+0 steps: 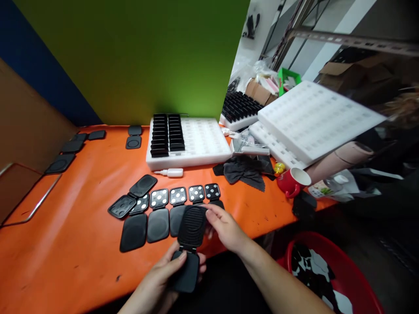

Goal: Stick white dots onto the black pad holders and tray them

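My left hand (166,272) is wrapped round the lower panel of a black hinged folding case (185,274), thumb lying on its face. The case is unfolded, and its ribbed upper panel (192,224) with a round outline points away from me. At that panel's upper right corner, my right hand (225,226) is closed in a pinch; whether a thin film is between the fingertips I cannot tell. Just beyond lie several similar unfolded cases (158,224) in a row, some showing white dots (178,196). One more case (121,206) rests tilted across the row's left end.
A white foam tray (203,161) holds upright black pieces in its left columns. Before it lies a small white dropper bottle (175,172). Dark cloths (244,170), a red mug (291,187) and stacked foam trays (314,122) stand right. A red bin (356,270) sits below the orange table (81,244).
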The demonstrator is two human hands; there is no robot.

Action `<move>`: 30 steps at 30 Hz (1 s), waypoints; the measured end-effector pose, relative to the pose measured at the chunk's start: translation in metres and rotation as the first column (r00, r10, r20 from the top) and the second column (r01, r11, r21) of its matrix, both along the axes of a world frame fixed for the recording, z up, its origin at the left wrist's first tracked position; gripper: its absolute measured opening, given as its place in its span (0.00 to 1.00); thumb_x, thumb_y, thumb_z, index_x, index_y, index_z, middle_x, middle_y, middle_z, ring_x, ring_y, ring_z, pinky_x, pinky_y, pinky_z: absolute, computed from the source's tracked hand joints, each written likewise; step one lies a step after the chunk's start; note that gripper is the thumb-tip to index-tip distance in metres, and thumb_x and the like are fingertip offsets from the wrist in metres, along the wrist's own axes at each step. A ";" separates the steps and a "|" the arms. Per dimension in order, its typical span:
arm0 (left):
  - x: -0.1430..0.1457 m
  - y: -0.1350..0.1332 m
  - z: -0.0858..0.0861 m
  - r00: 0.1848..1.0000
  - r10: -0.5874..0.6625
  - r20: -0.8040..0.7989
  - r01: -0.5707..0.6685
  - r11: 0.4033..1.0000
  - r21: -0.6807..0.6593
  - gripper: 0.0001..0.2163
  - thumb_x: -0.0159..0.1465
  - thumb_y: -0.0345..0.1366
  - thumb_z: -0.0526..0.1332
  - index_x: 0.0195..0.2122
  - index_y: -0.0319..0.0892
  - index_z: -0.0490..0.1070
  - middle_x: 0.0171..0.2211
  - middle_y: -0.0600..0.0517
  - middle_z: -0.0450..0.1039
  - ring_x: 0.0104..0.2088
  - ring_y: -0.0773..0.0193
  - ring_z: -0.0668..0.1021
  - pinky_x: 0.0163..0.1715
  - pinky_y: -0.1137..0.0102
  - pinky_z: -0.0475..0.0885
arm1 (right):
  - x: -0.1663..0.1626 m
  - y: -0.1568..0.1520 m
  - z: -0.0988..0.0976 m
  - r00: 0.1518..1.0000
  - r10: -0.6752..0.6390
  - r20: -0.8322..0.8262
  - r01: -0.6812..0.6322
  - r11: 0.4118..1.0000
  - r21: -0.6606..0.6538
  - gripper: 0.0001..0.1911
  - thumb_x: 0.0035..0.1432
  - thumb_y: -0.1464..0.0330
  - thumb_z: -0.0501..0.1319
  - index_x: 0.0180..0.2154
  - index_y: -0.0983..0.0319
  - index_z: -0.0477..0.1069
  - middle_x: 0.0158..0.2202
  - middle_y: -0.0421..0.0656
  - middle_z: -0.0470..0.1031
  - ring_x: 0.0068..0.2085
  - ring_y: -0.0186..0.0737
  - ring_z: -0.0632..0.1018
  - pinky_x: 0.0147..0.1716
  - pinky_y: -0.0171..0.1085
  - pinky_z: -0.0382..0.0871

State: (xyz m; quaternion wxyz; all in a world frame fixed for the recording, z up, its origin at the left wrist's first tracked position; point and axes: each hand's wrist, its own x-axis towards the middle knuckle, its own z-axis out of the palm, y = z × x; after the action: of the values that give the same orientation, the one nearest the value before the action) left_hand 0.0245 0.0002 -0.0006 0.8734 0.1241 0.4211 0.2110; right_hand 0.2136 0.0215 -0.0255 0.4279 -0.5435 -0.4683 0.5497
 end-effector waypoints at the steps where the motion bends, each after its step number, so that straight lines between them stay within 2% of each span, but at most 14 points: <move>1: 0.001 0.003 0.002 0.998 0.055 0.022 -0.054 0.998 -0.041 0.16 0.57 0.39 0.60 0.44 0.40 0.68 0.39 0.43 0.75 0.40 0.54 0.77 0.44 0.59 0.67 | 0.014 0.009 0.002 0.982 -0.047 0.182 0.029 0.994 0.101 0.18 0.60 0.59 0.48 0.45 0.59 0.67 0.33 0.43 0.73 0.29 0.34 0.73 0.26 0.34 0.69; 2: 0.001 0.007 0.002 0.993 0.107 0.043 -0.103 0.991 -0.082 0.15 0.57 0.41 0.60 0.43 0.39 0.68 0.41 0.42 0.74 0.41 0.52 0.76 0.45 0.58 0.66 | 0.031 0.020 0.003 0.915 -0.145 0.375 0.067 0.975 0.213 0.16 0.60 0.60 0.48 0.44 0.59 0.68 0.38 0.44 0.73 0.34 0.36 0.73 0.33 0.36 0.69; 4: 0.002 0.016 0.001 0.980 0.180 0.083 -0.169 0.977 -0.128 0.17 0.57 0.45 0.58 0.42 0.37 0.69 0.43 0.40 0.72 0.41 0.51 0.76 0.43 0.57 0.68 | 0.067 0.045 0.003 0.633 -0.365 0.683 0.105 0.914 0.392 0.14 0.59 0.64 0.50 0.42 0.60 0.70 0.41 0.45 0.72 0.43 0.40 0.71 0.44 0.40 0.64; 7: 0.005 0.031 -0.004 0.963 0.217 0.162 -0.203 0.975 -0.094 0.16 0.59 0.43 0.56 0.43 0.36 0.69 0.39 0.42 0.73 0.35 0.58 0.77 0.37 0.64 0.71 | 0.108 0.079 -0.007 0.510 -0.445 0.736 0.144 0.888 0.436 0.15 0.50 0.67 0.59 0.42 0.62 0.70 0.45 0.50 0.69 0.49 0.49 0.65 0.48 0.48 0.57; 9: 0.009 0.039 -0.007 0.958 0.191 0.213 -0.183 0.982 -0.055 0.14 0.60 0.38 0.56 0.44 0.36 0.68 0.33 0.47 0.73 0.30 0.64 0.76 0.32 0.69 0.71 | 0.123 0.092 -0.015 0.486 -0.470 0.737 0.172 0.878 0.447 0.11 0.46 0.67 0.62 0.35 0.63 0.71 0.39 0.51 0.71 0.46 0.51 0.66 0.46 0.49 0.57; 12: 0.020 0.047 -0.008 0.975 0.133 0.179 -0.137 0.990 0.013 0.13 0.58 0.33 0.59 0.45 0.40 0.68 0.30 0.52 0.73 0.27 0.71 0.75 0.29 0.76 0.69 | 0.134 0.093 -0.019 0.464 -0.544 0.699 0.230 0.836 0.498 0.07 0.51 0.65 0.58 0.27 0.63 0.69 0.32 0.49 0.69 0.41 0.48 0.68 0.44 0.48 0.58; 16: 0.045 0.060 -0.008 0.994 0.087 0.064 -0.097 0.980 0.172 0.12 0.56 0.32 0.61 0.43 0.41 0.69 0.36 0.50 0.75 0.32 0.68 0.77 0.29 0.77 0.69 | 0.142 0.066 -0.007 0.462 -0.659 0.594 0.332 0.749 0.573 0.14 0.59 0.62 0.47 0.33 0.64 0.65 0.34 0.48 0.68 0.38 0.42 0.69 0.41 0.42 0.63; 19: 0.069 0.069 -0.010 0.988 0.096 0.124 -0.118 0.975 0.187 0.13 0.57 0.34 0.60 0.43 0.39 0.69 0.38 0.48 0.76 0.37 0.63 0.77 0.34 0.72 0.70 | 0.126 0.033 0.004 0.504 -0.676 0.538 0.357 0.730 0.583 0.13 0.61 0.63 0.45 0.36 0.63 0.62 0.33 0.45 0.69 0.35 0.38 0.71 0.36 0.37 0.66; 21: 0.085 0.072 -0.010 0.977 0.107 0.183 -0.137 0.977 0.163 0.13 0.58 0.38 0.58 0.43 0.39 0.69 0.38 0.47 0.76 0.38 0.61 0.77 0.37 0.70 0.70 | 0.100 0.011 0.004 0.599 -0.629 0.496 0.285 0.746 0.602 0.09 0.60 0.65 0.48 0.36 0.62 0.62 0.36 0.45 0.70 0.38 0.37 0.72 0.39 0.37 0.66; 23: 0.098 0.071 -0.010 0.970 0.069 0.232 -0.102 0.986 0.134 0.17 0.59 0.45 0.55 0.44 0.38 0.70 0.38 0.46 0.76 0.40 0.58 0.77 0.40 0.67 0.70 | 0.069 -0.005 -0.002 0.710 -0.463 0.530 0.038 0.778 0.628 0.06 0.59 0.67 0.50 0.37 0.60 0.63 0.42 0.45 0.70 0.46 0.38 0.70 0.47 0.41 0.63; 24: 0.103 0.070 -0.010 0.966 0.041 0.257 -0.076 0.989 0.126 0.20 0.59 0.48 0.53 0.45 0.38 0.69 0.39 0.45 0.75 0.41 0.57 0.76 0.42 0.65 0.69 | 0.055 -0.009 -0.008 0.704 -0.368 0.608 -0.133 0.772 0.621 0.08 0.57 0.68 0.52 0.40 0.59 0.64 0.47 0.45 0.69 0.52 0.41 0.66 0.52 0.47 0.57; 26: 0.110 0.064 -0.009 0.951 0.001 0.308 -0.041 0.991 0.126 0.26 0.59 0.53 0.50 0.49 0.38 0.67 0.42 0.44 0.74 0.45 0.55 0.74 0.47 0.63 0.65 | 0.035 -0.013 -0.019 0.626 -0.316 0.713 -0.293 0.752 0.591 0.19 0.57 0.69 0.50 0.51 0.58 0.58 0.56 0.46 0.61 0.60 0.45 0.54 0.56 0.54 0.46; 28: 0.114 0.058 -0.008 0.943 -0.012 0.333 -0.044 0.986 0.159 0.29 0.59 0.55 0.47 0.54 0.40 0.62 0.47 0.44 0.71 0.50 0.55 0.71 0.52 0.63 0.60 | 0.027 -0.011 -0.027 0.549 -0.319 0.772 -0.307 0.782 0.542 0.27 0.58 0.70 0.47 0.59 0.58 0.47 0.61 0.46 0.51 0.63 0.46 0.45 0.56 0.56 0.42; 30: 0.118 0.051 -0.006 0.948 -0.012 0.317 -0.054 0.978 0.202 0.29 0.59 0.55 0.47 0.56 0.43 0.58 0.50 0.46 0.69 0.54 0.57 0.67 0.54 0.63 0.57 | 0.028 -0.005 -0.029 0.515 -0.329 0.792 -0.272 0.813 0.515 0.30 0.58 0.70 0.47 0.61 0.58 0.41 0.63 0.45 0.46 0.63 0.46 0.42 0.57 0.56 0.41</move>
State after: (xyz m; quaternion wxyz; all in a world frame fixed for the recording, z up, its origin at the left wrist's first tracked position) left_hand 0.1420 0.0510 -0.0064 0.9094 0.1748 0.2527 0.2803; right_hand 0.2416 0.0163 -0.0543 0.2937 -0.5912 -0.7506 0.0301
